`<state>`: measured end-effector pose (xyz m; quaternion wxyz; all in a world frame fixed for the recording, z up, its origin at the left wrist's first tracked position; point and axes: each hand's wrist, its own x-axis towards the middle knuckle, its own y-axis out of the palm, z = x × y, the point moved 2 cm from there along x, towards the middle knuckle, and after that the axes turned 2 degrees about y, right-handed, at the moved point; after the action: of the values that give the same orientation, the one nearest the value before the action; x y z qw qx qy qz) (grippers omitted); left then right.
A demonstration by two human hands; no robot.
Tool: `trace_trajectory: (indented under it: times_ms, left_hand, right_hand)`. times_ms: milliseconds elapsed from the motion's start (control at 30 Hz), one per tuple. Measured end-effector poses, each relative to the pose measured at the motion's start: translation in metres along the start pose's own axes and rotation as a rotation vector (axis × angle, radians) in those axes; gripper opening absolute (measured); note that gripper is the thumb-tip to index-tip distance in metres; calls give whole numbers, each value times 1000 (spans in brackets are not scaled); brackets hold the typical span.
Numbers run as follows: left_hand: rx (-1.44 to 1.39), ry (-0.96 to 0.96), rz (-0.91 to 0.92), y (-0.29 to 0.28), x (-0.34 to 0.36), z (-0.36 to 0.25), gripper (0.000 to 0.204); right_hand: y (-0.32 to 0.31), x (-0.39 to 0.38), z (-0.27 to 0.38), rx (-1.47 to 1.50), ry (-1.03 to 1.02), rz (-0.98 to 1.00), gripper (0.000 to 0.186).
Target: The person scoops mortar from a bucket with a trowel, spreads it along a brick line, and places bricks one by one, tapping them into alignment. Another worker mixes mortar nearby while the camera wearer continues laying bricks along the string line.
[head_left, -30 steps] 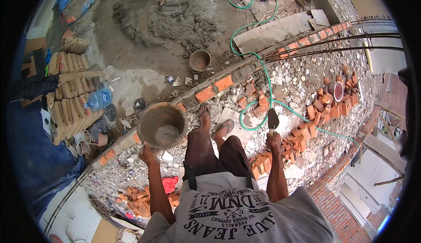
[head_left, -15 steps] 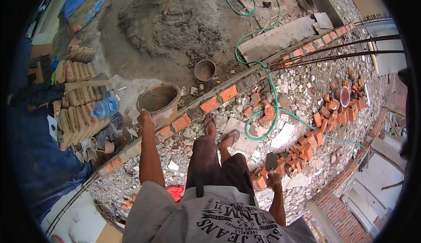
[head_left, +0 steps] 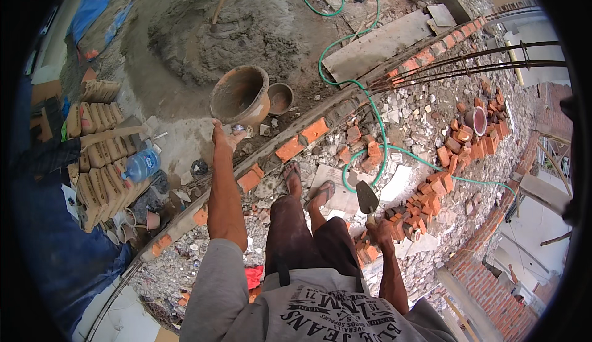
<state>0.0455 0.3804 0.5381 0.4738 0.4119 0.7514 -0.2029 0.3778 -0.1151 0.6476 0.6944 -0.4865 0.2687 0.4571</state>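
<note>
My left hand [head_left: 227,136] reaches forward over the low brick wall. Its fingers are spread and nothing is in them. Just beyond the fingertips, a large mortar-stained bucket [head_left: 256,109] leans to one side with its mouth showing. Whether it touches the ground or the fingertips, I cannot tell. A smaller bucket [head_left: 281,99] stands right beside it. On the right, my right hand [head_left: 380,233] is closed around the handle of a pointing trowel [head_left: 367,198], its grey blade pointing forward. Past the buckets spreads a heap of wet mortar [head_left: 246,49] with a wooden handle [head_left: 219,6] sticking up.
A low brick wall [head_left: 288,149] crosses diagonally before my feet. A green hose [head_left: 383,133] loops over it onto rubble. Loose bricks [head_left: 425,200] lie heaped at right. At left are stacked cement bags [head_left: 102,188], a water jug [head_left: 142,165] and another person's sleeve [head_left: 55,152] near a wooden handle.
The large bucket has left my left hand, moving forward and right, and is tilted. My left fingers have opened. My right hand has raised the trowel slightly forward.
</note>
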Motion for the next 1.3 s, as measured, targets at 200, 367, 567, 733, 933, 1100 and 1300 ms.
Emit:
trace_trajectory:
  times_ms: [200,367,567,733,933,1100,1300]
  left_hand:
    - [489,34,-96,-83,2,89,52]
    - [1315,329,-108,-221,-2,126,39]
    - [1064,26,-29,-305,-85,119,36]
    - [970,-42,-66,-297,-127,106,31]
    - [925,139,48,-261,-148,110,30]
    - [798,110,200,-250,-185,128,28]
    - [1007,97,117,-254,-242,154,28]
  right_hand:
    - [12,-16,-50,45,124,20,26]
    - [19,-30,-92,90,300,47,29]
    - [16,-44,-102,-258,-115,-144,36]
    - [8,-54,-105,-168,32,-86,57]
    - [19,-39,-148,-801,-907,-519,18]
    - [14,-20,-211,-855,-1024,-490,18]
    - [8,-20,-238,-667,-1058,-573,18]
